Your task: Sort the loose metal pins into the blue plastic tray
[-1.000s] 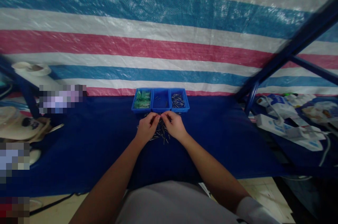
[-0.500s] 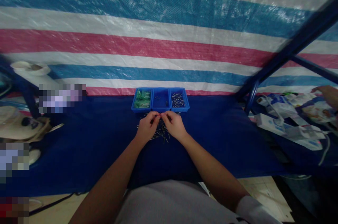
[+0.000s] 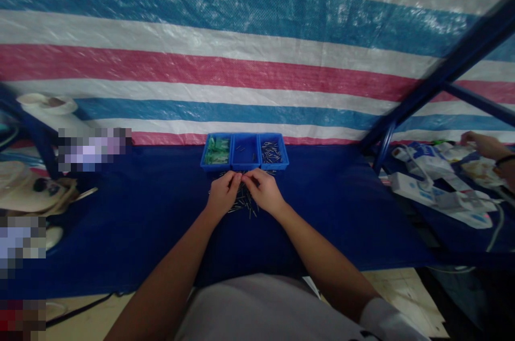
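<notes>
My left hand (image 3: 224,191) and my right hand (image 3: 263,189) meet fingertip to fingertip, both pinched closed. Whatever lies between the fingers is too small to make out. Beneath them a loose pile of thin metal pins (image 3: 244,202) spreads over the dark blue table (image 3: 322,207). Just beyond the hands stands a blue tray (image 3: 245,137) with three compartments. Its left compartment holds green-tinted clear pieces (image 3: 218,151), the middle one a few thin pins (image 3: 254,157), and the right one many small metal pins (image 3: 272,153).
Behind the table hangs a striped plastic sheet (image 3: 257,73). Blue metal frame bars (image 3: 426,83) slope up at the right. Beyond them lie white power strips (image 3: 438,201) with cables, and another person's hand (image 3: 483,143) reaches in. A white tube (image 3: 52,110) leans at the left.
My fingertips have shifted slightly and drawn closer together, still pinched above the pile. At the right edge, the other person's hand has moved further into view, to the left.
</notes>
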Demonstrator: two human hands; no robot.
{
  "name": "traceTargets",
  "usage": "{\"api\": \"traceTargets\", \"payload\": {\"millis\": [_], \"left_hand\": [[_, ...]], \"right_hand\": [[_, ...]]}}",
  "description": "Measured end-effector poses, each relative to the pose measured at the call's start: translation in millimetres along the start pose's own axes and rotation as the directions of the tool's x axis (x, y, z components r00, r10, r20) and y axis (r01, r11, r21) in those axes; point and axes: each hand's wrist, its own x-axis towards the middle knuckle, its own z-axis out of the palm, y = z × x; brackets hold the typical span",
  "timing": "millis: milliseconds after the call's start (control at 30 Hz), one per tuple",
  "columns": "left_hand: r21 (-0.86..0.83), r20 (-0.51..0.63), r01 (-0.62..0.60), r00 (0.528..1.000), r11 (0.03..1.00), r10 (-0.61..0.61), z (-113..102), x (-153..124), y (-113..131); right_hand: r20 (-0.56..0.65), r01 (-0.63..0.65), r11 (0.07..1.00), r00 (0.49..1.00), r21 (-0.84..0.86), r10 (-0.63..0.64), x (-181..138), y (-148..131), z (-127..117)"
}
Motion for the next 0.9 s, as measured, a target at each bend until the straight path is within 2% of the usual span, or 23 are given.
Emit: {"api": "traceTargets", "payload": {"millis": [267, 433, 633, 900], "left_hand": [[-0.134, -0.009, 0.029, 0.999, 0.991, -0.031, 0.9, -1.8, -0.6], [-0.076, -0.033, 0.024, 0.999, 0.997, -0.026, 2.5, -0.8, -1.9], [-0.006, -0.041, 0.038, 0.998, 0.999, -0.038, 1.3, 0.0, -0.9], [-0.040, -0.050, 0.042, 0.998, 0.998, -0.044, 0.3, -0.1, 0.6]], "right_hand": [[0.012, -0.016, 0.999, 1.000, -0.042, 0.017, 1.0, 4.6, -0.5], [0.008, -0.015, 0.999, 1.000, -0.038, 0.015, -0.1, 5.5, 1.3], [-0.059, -0.024, 0.999, 0.998, 0.044, 0.027, -0.6, 6.8, 3.3], [-0.050, -0.042, 0.999, 0.998, 0.012, 0.043, -0.2, 4.2, 0.5]]}}
